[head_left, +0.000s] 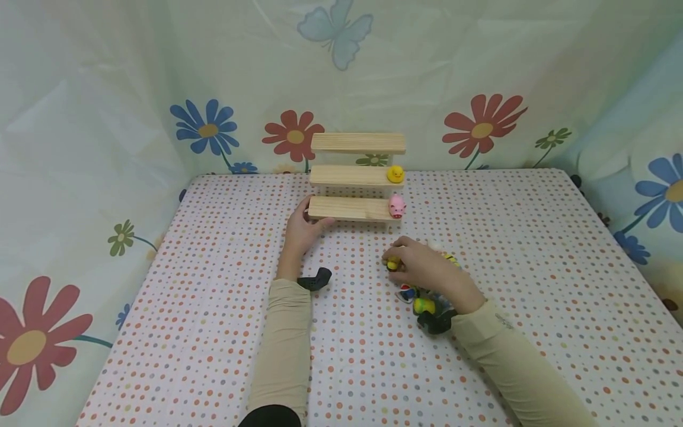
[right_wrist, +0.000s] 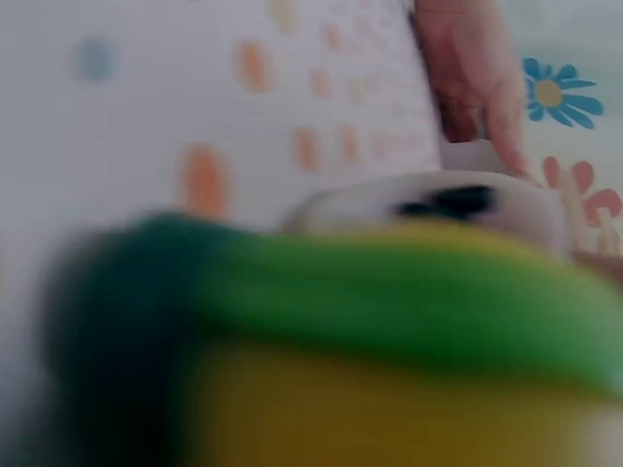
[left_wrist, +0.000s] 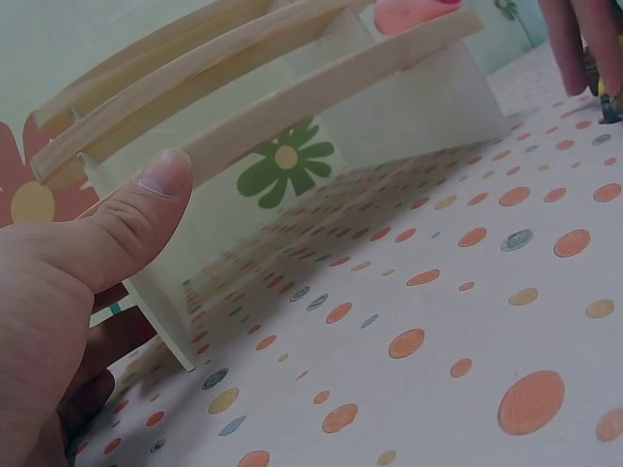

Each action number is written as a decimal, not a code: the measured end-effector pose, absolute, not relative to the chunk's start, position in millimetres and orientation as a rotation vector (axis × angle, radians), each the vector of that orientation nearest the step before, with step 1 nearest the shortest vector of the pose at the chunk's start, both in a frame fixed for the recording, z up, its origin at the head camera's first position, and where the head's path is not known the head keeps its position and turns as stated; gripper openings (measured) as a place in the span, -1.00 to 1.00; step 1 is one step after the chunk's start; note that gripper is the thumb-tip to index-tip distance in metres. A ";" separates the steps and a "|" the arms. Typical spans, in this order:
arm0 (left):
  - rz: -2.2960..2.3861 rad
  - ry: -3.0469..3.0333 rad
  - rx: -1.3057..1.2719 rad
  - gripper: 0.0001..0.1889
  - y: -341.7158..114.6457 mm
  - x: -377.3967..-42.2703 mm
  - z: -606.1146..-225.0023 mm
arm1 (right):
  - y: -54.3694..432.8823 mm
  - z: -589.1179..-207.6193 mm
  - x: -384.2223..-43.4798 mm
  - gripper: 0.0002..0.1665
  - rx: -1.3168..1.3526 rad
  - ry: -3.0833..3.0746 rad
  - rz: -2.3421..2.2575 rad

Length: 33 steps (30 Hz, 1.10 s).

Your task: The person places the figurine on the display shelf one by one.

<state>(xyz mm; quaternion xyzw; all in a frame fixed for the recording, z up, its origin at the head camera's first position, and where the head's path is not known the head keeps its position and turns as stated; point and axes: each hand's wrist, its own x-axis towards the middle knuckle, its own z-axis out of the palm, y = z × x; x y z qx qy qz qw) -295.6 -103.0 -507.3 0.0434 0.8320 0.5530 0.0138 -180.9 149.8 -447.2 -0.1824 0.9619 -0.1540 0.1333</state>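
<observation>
Head view. Nearest the lens, at 6 o'clock: dark rounded object (head_left: 272, 416) over left sleeve (head_left: 288, 350); cannot identify. Toward 12: three-tier wooden shelf (head_left: 347, 206), long axis running 9 to 3 o'clock. At its left end: left hand (head_left: 304, 230), gripping. On right end of middle tier: yellow duck (head_left: 395, 174). On right end of lowest tier: pink pig (head_left: 396, 206). In right hand (head_left: 431, 271): small yellow-and-black toy (head_left: 392, 264), pinched between bent fingers and thumb; cannot tell whether clear of spotted table (head_left: 187, 356). Key relation: from right hand, shelf toward 11 o'clock, right end closest, not touching; left hand nearer, in contact. Partly under right wrist: green-and-yellow toy (head_left: 424, 305), among others.

Left wrist view. At 9 o'clock: thumb (left_wrist: 161, 185) pressed to front of lowest tier, fingers (left_wrist: 117, 341) bent behind side panel (left_wrist: 161, 306). Pig near 1 o'clock; right hand at 2, cut by frame edge.

Right wrist view. Nearest: green-and-yellow toy again, by appearance, badly blurred, toward 5. Just beyond: white rounded object (right_wrist: 458, 199) with dark marks. Left hand toward 1, shelf edges at 3. Cannot tell right-hand grip from here.
</observation>
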 end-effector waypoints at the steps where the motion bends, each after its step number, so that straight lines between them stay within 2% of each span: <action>1: 1.722 2.591 0.134 -0.02 -103.0 -295.4 -507.2 | 149.2 -448.7 -181.2 -0.62 -0.524 2.805 -0.448; 9: 1.711 2.580 0.125 -0.01 -103.3 -294.4 -508.1 | 146.1 -454.4 -183.2 -0.66 -0.451 2.877 -0.447; 24: 1.741 2.575 0.150 -0.01 -103.6 -296.8 -509.4 | 160.1 -444.0 -190.5 -0.78 -0.537 2.906 -0.618; 33: 1.730 2.579 0.161 0.00 -103.8 -296.3 -509.7 | 161.8 -446.1 -192.4 -0.66 -0.374 2.960 -0.637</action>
